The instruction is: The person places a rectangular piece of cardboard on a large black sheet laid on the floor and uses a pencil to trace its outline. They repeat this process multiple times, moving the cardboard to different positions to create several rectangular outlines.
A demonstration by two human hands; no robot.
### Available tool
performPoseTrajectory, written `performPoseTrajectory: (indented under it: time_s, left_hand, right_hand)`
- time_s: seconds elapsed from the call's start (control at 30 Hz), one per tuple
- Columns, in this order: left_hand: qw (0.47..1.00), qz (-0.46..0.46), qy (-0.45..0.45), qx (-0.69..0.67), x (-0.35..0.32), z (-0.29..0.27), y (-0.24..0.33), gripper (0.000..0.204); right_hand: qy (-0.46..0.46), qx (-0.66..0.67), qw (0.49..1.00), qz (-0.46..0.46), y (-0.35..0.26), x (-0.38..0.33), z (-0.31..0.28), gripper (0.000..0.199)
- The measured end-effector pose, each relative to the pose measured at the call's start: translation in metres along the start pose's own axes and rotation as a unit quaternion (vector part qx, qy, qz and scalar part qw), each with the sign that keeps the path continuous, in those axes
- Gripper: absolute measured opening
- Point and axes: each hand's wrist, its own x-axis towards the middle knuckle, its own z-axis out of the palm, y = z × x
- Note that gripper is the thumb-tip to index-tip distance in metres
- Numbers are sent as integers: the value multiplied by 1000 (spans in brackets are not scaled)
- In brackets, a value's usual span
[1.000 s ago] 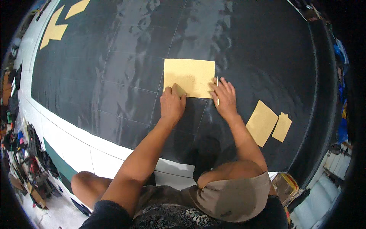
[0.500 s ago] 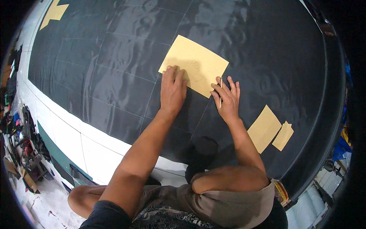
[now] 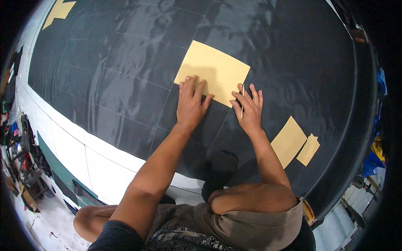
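A tan rectangular paper pattern [image 3: 213,69] lies flat on a wide sheet of shiny black fabric [image 3: 125,75]. My left hand [image 3: 190,104] presses flat on the pattern's near edge, fingers spread. My right hand [image 3: 249,109] rests at the pattern's near right corner and holds a thin pale stick, like a marking pencil [image 3: 242,100], upright against that edge. Faint straight lines cross the black fabric.
Two smaller tan paper pieces [image 3: 289,140] [image 3: 309,149] lie on the fabric to my right. Another tan piece [image 3: 58,10] sits at the far left. The white table edge [image 3: 83,159] runs along the near left, with clutter on the floor [image 3: 25,175] beyond it.
The view has shifted, so the pattern now looks turned clockwise. My left hand has slid onto the pattern's near edge. My right hand stays by the right corner.
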Motion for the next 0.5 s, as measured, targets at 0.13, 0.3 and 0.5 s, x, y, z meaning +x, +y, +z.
performPoseTrajectory:
  time_s: [0.13, 0.3, 0.5]
  left_hand:
    - [1000, -2, 0, -6, -1, -3, -4, 54]
    - [1000, 6, 6, -5, -3, 0, -4, 54]
    - [1000, 3, 8, -12, -5, 1, -6, 55]
  right_hand:
    - [-14, -5, 1000, 5, -5, 2, 1, 28]
    - [-21, -3, 1000, -2, -4, -1, 0, 29]
    - [-57, -32, 998, 10, -5, 0, 0, 31]
